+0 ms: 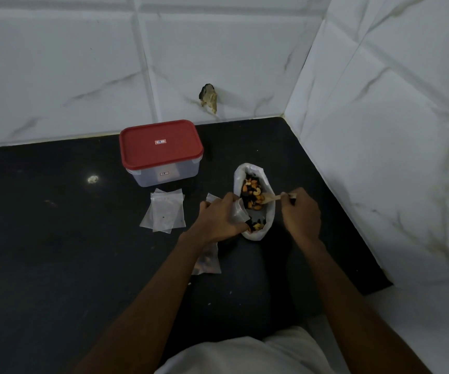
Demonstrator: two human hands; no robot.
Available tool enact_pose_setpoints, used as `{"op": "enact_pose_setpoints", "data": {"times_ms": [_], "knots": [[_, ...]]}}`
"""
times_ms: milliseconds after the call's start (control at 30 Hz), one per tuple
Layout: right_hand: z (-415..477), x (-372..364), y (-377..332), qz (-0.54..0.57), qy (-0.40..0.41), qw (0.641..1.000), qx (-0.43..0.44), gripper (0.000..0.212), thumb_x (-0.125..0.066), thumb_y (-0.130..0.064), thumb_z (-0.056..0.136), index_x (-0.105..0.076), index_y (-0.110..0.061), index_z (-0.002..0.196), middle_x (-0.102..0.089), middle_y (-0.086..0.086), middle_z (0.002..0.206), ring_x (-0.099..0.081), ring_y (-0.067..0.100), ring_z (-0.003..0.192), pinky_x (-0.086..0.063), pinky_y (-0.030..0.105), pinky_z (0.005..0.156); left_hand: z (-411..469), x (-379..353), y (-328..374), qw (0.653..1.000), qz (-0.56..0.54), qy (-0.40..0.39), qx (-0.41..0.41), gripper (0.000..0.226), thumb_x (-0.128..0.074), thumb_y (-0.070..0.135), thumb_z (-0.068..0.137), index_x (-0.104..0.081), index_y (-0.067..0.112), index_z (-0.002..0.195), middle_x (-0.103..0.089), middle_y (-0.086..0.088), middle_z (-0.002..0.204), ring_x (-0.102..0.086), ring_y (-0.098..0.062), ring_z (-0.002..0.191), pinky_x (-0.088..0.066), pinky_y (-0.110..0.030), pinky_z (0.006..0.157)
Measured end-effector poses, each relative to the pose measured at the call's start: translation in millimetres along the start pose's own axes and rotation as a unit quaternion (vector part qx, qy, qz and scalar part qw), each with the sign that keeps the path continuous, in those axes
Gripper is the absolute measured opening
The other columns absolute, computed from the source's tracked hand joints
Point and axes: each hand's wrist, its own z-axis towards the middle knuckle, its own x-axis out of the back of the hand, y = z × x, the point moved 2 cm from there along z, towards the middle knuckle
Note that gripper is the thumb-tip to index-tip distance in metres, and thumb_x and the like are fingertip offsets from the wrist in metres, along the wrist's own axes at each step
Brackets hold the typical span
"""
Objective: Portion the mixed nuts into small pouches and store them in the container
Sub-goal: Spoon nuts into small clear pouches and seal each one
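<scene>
An open white bag (269,211) holds mixed nuts (251,194) on the black counter. My left hand (222,218) grips a small clear pouch (239,213) at the bag's left edge, with some nuts at the pouch's lower end. My right hand (300,213) pinches a small wooden spoon (270,198) whose bowl lies in the nuts. A filled pouch (208,261) lies under my left forearm. Several empty pouches (165,211) lie to the left. The clear container with a red lid (161,151) stands shut behind them.
The black counter (55,252) ends at white marble-look tiled walls at the back and right. A broken hole (209,98) marks the back wall. A light spot (92,179) shows on the counter at left. My white garment (258,354) fills the bottom edge.
</scene>
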Motion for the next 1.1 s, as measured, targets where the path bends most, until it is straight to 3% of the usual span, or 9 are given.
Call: {"op": "enact_pose_setpoints", "data": {"times_ms": [100,267,367,633,767,867,1100], "knots": [[4,-4,6,0.077,-0.024,0.995,-0.05,0.016,-0.055,-0.029,0.098,-0.055,-0.023,0.084,-0.065,0.002,0.083,-0.067,0.017,0.073,-0.055,0.035,0.071,0,-1,-2,1.0,-0.01,0.0,0.001,0.071,-0.07,0.045,0.08,-0.035,0.026,0.139,-0.052,-0.001,0.134,-0.044,-0.019,0.126,-0.016,-0.039,0.109],[9,-3,11,0.159,-0.091,0.977,-0.109,0.015,-0.055,-0.029,0.099,-0.061,-0.015,0.096,-0.065,0.004,0.085,-0.064,0.013,0.067,-0.051,0.027,0.059,3,1,-2,1.0,-0.018,-0.019,0.003,0.071,-0.072,0.043,0.08,-0.035,0.025,0.139,-0.051,-0.001,0.135,-0.043,-0.02,0.128,-0.015,-0.042,0.112],[8,-8,9,0.189,-0.14,0.965,-0.117,0.015,-0.055,-0.029,0.099,-0.061,-0.016,0.093,-0.065,0.005,0.084,-0.063,0.014,0.068,-0.05,0.026,0.059,4,2,-3,0.999,-0.021,-0.029,0.004,0.071,-0.072,0.043,0.08,-0.036,0.026,0.139,-0.052,0.0,0.133,-0.044,-0.02,0.126,-0.016,-0.043,0.113],[7,-12,16,0.256,-0.176,0.937,-0.16,0.015,-0.06,-0.026,0.095,-0.063,-0.011,0.096,-0.063,0.003,0.077,-0.061,0.014,0.062,-0.045,0.027,0.055,5,1,-10,0.999,-0.03,-0.031,0.005,0.074,-0.073,0.044,0.079,-0.034,0.029,0.14,-0.052,0.001,0.135,-0.045,-0.019,0.128,-0.015,-0.039,0.11],[3,-12,20,0.234,-0.168,0.946,-0.147,0.016,-0.059,-0.026,0.096,-0.063,-0.011,0.095,-0.063,0.004,0.077,-0.061,0.015,0.064,-0.045,0.028,0.057,2,0,-14,0.999,-0.031,-0.02,0.014,0.074,-0.071,0.045,0.079,-0.033,0.03,0.14,-0.051,0.001,0.138,-0.043,-0.019,0.129,-0.015,-0.035,0.107],[0,-17,18,0.225,-0.158,0.952,-0.138,0.018,-0.058,-0.025,0.097,-0.064,-0.009,0.096,-0.065,0.006,0.08,-0.062,0.015,0.064,-0.047,0.029,0.057,2,-1,-12,0.999,-0.028,-0.025,0.013,0.075,-0.072,0.044,0.079,-0.033,0.029,0.141,-0.049,0.0,0.139,-0.041,-0.02,0.131,-0.015,-0.04,0.112],[-2,-12,24,0.284,-0.173,0.927,-0.171,0.015,-0.061,-0.024,0.095,-0.064,-0.009,0.093,-0.063,0.002,0.074,-0.061,0.014,0.06,-0.042,0.026,0.051,-3,2,-8,0.999,-0.046,-0.021,0.02,0.072,-0.073,0.039,0.082,-0.034,0.029,0.142,-0.048,0.0,0.141,-0.037,-0.022,0.133,-0.015,-0.04,0.113]]}}
